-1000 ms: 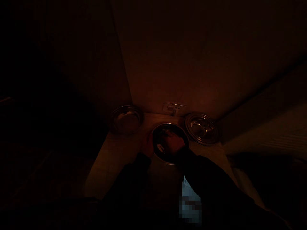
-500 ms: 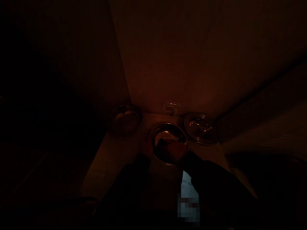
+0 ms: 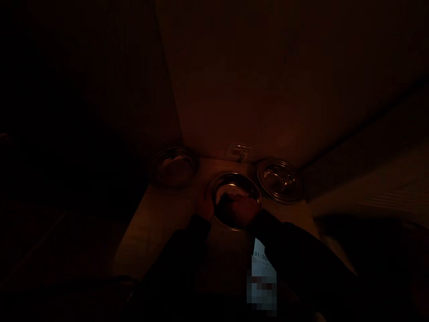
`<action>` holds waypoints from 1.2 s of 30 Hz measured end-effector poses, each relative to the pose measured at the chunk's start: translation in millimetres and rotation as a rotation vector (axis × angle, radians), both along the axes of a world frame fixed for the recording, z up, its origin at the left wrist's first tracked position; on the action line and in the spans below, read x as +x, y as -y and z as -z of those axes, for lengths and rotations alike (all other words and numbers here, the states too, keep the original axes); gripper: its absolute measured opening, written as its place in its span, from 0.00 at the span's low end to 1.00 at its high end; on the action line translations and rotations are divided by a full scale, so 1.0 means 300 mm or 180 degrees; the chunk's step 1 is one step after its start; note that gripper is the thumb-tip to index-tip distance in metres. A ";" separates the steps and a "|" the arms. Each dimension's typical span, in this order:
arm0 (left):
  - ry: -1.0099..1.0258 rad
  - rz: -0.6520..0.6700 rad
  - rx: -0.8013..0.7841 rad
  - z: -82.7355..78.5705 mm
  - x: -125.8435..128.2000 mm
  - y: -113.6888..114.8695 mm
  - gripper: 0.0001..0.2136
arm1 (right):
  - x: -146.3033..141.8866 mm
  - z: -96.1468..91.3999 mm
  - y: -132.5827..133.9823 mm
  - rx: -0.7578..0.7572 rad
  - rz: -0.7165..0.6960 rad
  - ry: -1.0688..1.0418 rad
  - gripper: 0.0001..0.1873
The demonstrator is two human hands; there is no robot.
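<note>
"Grip?"
"Right hand (image 3: 244, 210): one, down inside the middle bowl (image 3: 233, 188); too dark to tell whether its fingers pinch anything. Left hand (image 3: 204, 205): one, at the bowl's left rim, hold likewise unclear."
"Bowl?"
"One, round, shiny metal, on the pale tabletop (image 3: 157, 223)."
"Remainder?"
"Metal dish (image 3: 176, 172), left: one, round. Metalware (image 3: 279, 181), right: concentric round rims, pieces uncountable. Wall plate (image 3: 241, 152): one, rectangular. Lit screen (image 3: 263, 273): one, beside the right sleeve (image 3: 295, 246)."

Gloom obscures the right hand (image 3: 244, 209) and leaves the dark shape (image 3: 225, 201) beside it unidentifiable inside the middle bowl (image 3: 235, 173), while the right sleeve (image 3: 288, 243) partly covers the pixelated, glowing screen (image 3: 261, 270).
</note>
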State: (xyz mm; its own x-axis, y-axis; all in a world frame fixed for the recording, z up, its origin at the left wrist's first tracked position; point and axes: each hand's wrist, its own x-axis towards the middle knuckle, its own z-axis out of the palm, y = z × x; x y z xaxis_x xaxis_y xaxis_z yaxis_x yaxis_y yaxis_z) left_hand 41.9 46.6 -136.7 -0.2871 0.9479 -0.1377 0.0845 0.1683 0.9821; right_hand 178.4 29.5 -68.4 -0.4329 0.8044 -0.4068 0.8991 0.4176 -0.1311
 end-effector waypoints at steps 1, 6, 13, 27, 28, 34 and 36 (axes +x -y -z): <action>-0.0003 -0.0003 -0.0003 -0.001 0.000 0.001 0.15 | 0.002 -0.002 0.009 -0.0052 -0.0070 0.0001 0.19; 0.0035 0.0115 0.0011 -0.004 -0.011 0.003 0.16 | 0.007 -0.004 -0.001 0.0031 0.0083 0.0002 0.19; 0.0063 0.0164 0.0066 0.010 -0.016 0.004 0.16 | 0.008 0.011 -0.094 0.0350 0.0539 0.0175 0.21; 0.0079 0.0062 -0.0066 -0.003 -0.006 0.003 0.15 | -0.029 -0.012 0.006 0.0145 -0.0117 0.0157 0.18; 0.0078 0.0088 -0.0050 -0.002 -0.009 0.003 0.15 | -0.030 -0.006 -0.003 0.0221 -0.0039 0.0161 0.18; 0.0017 0.0148 0.0116 0.017 -0.013 0.005 0.16 | -0.018 0.004 -0.088 0.0437 0.0372 0.0377 0.19; 0.0014 0.0128 0.0118 0.020 -0.010 0.006 0.16 | -0.015 -0.003 -0.099 0.0426 0.0325 0.0390 0.19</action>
State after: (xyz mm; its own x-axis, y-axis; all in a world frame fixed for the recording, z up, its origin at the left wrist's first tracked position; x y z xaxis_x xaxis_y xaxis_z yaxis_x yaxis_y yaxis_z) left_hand 39.0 44.7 -142.6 -0.2482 0.9632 -0.1033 0.0862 0.1282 0.9880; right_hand 173.8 59.3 -67.6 -0.3001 0.8920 -0.3380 0.9435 0.3297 0.0323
